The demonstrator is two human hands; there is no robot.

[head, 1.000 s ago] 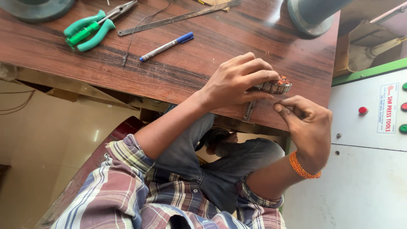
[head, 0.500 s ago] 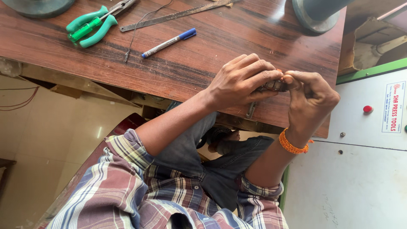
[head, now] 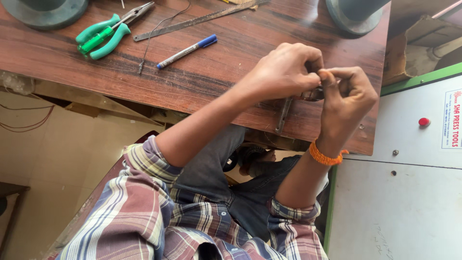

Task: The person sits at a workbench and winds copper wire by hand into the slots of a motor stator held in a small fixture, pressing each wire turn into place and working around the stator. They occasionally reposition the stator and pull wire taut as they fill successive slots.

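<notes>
at about ten o'clock on the wooden table (head: 216, 77) lie green-handled pliers (head: 103, 36), with a thin wire (head: 149, 41), a flat metal strip (head: 192, 21) and a blue-capped marker pen (head: 185, 51) running on towards twelve. towards two o'clock the left hand (head: 284, 72) curls shut over a small dark part (head: 315, 93), mostly hidden, and the right hand (head: 349, 98) just beside it pinches the same part with closed fingers, an orange wrist band (head: 325, 156) below. a slim metal tool (head: 283, 115) lies on the table under the hands, at about six o'clock from them.
</notes>
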